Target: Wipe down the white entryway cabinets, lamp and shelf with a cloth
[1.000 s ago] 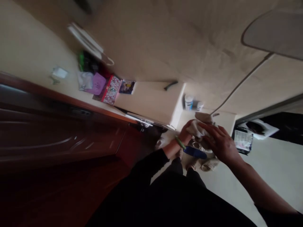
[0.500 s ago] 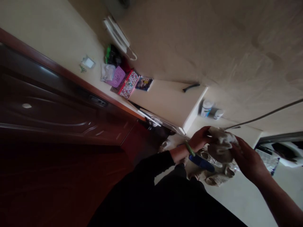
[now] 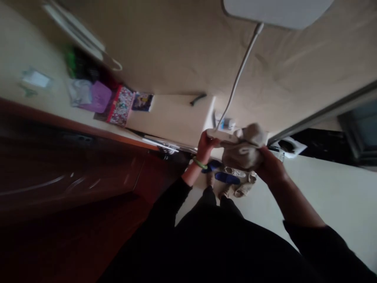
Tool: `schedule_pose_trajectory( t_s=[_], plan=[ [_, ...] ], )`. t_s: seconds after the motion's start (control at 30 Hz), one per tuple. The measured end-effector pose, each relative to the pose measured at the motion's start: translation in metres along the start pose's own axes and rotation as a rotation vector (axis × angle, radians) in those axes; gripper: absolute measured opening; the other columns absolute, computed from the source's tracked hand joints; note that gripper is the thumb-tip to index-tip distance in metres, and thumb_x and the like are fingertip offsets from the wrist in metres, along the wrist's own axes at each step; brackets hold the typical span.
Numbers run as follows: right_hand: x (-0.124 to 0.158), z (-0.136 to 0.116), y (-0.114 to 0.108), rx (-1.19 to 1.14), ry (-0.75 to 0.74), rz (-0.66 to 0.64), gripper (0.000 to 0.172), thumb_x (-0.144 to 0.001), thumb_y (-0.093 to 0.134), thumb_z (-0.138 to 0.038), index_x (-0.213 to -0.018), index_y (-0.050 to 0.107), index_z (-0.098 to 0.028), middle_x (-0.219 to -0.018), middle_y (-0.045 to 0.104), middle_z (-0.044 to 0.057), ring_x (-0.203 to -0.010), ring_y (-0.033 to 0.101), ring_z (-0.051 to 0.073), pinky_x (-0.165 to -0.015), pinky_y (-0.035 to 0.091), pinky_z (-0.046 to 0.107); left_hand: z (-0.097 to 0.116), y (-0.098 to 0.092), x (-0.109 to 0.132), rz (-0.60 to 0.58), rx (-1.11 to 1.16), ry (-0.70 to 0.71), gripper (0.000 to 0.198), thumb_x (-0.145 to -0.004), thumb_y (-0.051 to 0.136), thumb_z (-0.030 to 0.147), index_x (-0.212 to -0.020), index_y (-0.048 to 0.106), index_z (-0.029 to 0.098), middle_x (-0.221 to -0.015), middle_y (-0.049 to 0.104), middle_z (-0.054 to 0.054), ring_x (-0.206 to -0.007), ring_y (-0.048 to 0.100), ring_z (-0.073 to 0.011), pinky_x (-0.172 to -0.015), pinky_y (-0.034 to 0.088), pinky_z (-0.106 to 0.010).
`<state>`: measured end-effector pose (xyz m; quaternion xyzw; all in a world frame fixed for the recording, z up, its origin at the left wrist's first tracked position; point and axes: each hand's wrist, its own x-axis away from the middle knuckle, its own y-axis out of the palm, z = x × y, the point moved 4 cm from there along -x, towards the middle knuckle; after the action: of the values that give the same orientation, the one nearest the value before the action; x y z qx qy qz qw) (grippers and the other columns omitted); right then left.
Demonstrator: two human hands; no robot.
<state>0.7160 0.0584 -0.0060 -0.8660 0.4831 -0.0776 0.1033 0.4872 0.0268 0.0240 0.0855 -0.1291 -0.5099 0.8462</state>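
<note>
My left hand (image 3: 206,144) is closed around one end of a white elongated object (image 3: 225,136), whose exact kind I cannot make out. A white cord (image 3: 240,72) runs from it up to a white box (image 3: 277,11) on the wall. My right hand (image 3: 271,167) grips a crumpled beige-grey cloth (image 3: 243,155), smeared by motion. The cloth bunches up against the far end of the white object and hangs below it. A green bangle (image 3: 200,162) circles my left wrist.
Below the hands, blue slippers (image 3: 227,178) and several pale shoes (image 3: 244,190) lie on the floor. A white cabinet top (image 3: 173,118) holds a patterned box (image 3: 122,106), a purple basket (image 3: 98,96) and a dark curved object (image 3: 198,99). A dark red door (image 3: 59,169) stands at left.
The view has shifted, bringing the white wall box into sight. Both hands appear further left and the cloth has moved aside, exposing the white object in my left hand.
</note>
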Motion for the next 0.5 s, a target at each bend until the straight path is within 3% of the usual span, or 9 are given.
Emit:
schedule_pose_trajectory(
  t_s=[0.1, 0.17, 0.33, 0.5],
  plan=[
    [-0.027, -0.012, 0.022, -0.451, 0.301, 0.12, 0.079, -0.09, 0.068, -0.079, -0.147, 0.061, -0.025, -0.132, 0.078, 0.01, -0.115, 0.079, 0.031, -0.098, 0.069, 0.044, -0.019, 0.013, 0.016, -0.013, -0.043, 0.003, 0.072, -0.069, 0.103, 0.064, -0.115, 0.067, 0.023, -0.107, 0.072, -0.003, -0.099, 0.066, -0.0193, -0.096, 0.058, -0.037],
    [-0.035, -0.015, 0.03, -0.57, 0.412, 0.197, 0.085, -0.071, 0.085, -0.075, -0.135, 0.064, -0.024, -0.121, 0.079, 0.009, -0.106, 0.078, 0.029, -0.093, 0.068, 0.041, -0.028, 0.019, 0.024, -0.019, -0.045, 0.003, 0.072, -0.068, 0.105, 0.06, -0.117, 0.065, 0.023, -0.108, 0.072, -0.003, -0.1, 0.066, -0.0185, -0.098, 0.058, -0.036],
    [-0.044, -0.003, 0.022, -0.449, 0.414, 0.245, 0.069, -0.07, 0.083, -0.076, -0.11, 0.069, -0.022, -0.105, 0.078, 0.008, -0.097, 0.075, 0.028, -0.085, 0.064, 0.039, -0.037, 0.019, 0.028, -0.014, -0.053, -0.065, 0.076, -0.065, 0.105, 0.058, -0.117, 0.061, 0.025, -0.105, 0.072, -0.001, -0.095, 0.067, -0.0175, -0.09, 0.057, -0.034],
    [-0.042, 0.007, 0.016, -0.435, 0.426, 0.14, 0.067, -0.073, 0.076, -0.08, -0.102, 0.067, -0.021, -0.095, 0.077, 0.008, -0.094, 0.073, 0.028, -0.081, 0.061, 0.04, -0.038, 0.009, 0.025, 0.004, -0.049, -0.055, 0.077, -0.064, 0.105, 0.061, -0.116, 0.063, 0.021, -0.103, 0.071, -0.001, -0.095, 0.066, -0.0173, -0.091, 0.056, -0.033]
  ],
)
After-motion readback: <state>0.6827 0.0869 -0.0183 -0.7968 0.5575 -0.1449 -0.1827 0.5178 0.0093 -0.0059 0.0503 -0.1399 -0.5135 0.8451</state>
